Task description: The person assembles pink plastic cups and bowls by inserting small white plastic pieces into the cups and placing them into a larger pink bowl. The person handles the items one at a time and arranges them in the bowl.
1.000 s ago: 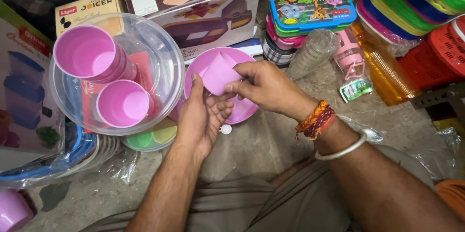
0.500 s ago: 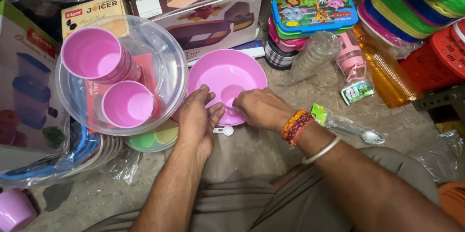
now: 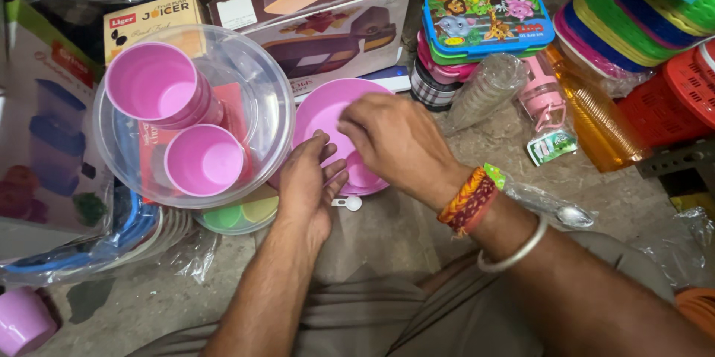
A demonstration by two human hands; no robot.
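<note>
- The floor (image 3: 395,230) is bare grey concrete, crowded with plastic housewares and boxes.
- A brown cardboard box (image 3: 328,21) with a picture of a container on it leans at the back, behind the plate.
- A clear plastic bowl (image 3: 264,96) sits to the left, mouth up, with two pink cups (image 3: 153,85) standing upright inside it.
- The pink plate (image 3: 328,115) lies flat on the floor just right of the clear bowl, its hollow side facing up; being round, it has no long axis that can be told apart.
- The right hand (image 3: 398,141) hovers over the middle of the plate, palm down, fingers curled loosely downward; whether they pinch anything cannot be told, as the hand hides them.
- The left hand (image 3: 309,182) rests at the plate's near left rim, fingers relaxed and spread, touching the edge without closing round it.
- A lunch box (image 3: 488,18) with cartoon animals on its lid tops a stack of boxes to the right.
- A small white spoon (image 3: 348,202) lies on the floor just beside the left hand's fingertips, below the plate.
</note>
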